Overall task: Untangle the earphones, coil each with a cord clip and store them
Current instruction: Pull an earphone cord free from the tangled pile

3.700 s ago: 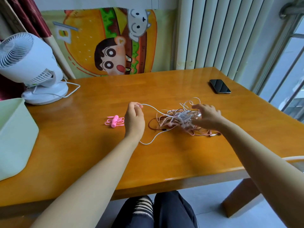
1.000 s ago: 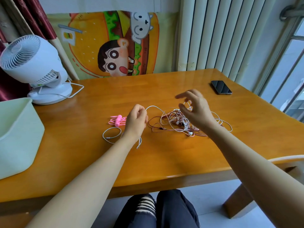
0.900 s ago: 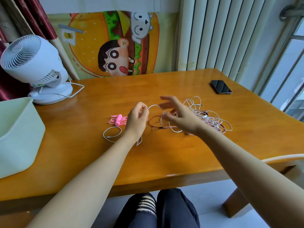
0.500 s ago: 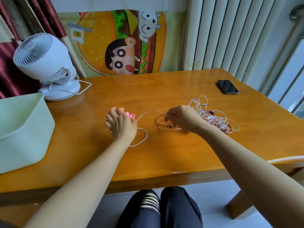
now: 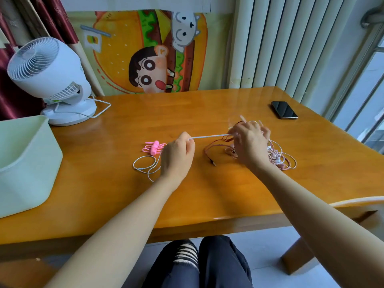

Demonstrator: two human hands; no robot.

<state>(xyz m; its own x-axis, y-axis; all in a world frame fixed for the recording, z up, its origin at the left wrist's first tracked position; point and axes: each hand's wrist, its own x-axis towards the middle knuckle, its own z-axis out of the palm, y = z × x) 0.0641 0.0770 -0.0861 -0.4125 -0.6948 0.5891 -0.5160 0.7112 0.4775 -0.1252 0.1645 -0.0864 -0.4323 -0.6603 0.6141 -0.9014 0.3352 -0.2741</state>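
The pale green plastic bin (image 5: 25, 163) sits well left of the pinch, so I'd say storing comes way later. The left hand (image 5: 176, 154) has the thin white earphone cord (image 5: 209, 136) pinched at the fingertips. From there it runs straight and taut, off the glossy wooden table (image 5: 207, 194), over to the right hand (image 5: 250, 142). A freed loop of white cord (image 5: 145, 163) lies just left of the pinch.

The right hand is a motion smear, so I honestly can't tell if it's clamped on the strands or just has its fingers in them. The tangle of pink and white earphone cords (image 5: 278, 154) lies under and just right of it.

My take: don't yank. Keep the tension gentle and let the right hand lift loops open so the white slides out. Watch the reddish-brown cord with the metal jack plug (image 5: 213, 163) lying below the taut span, because it could snag.

The bunch of pink cord clips (image 5: 154, 147) sits just left of the pinch, handy for coiling.
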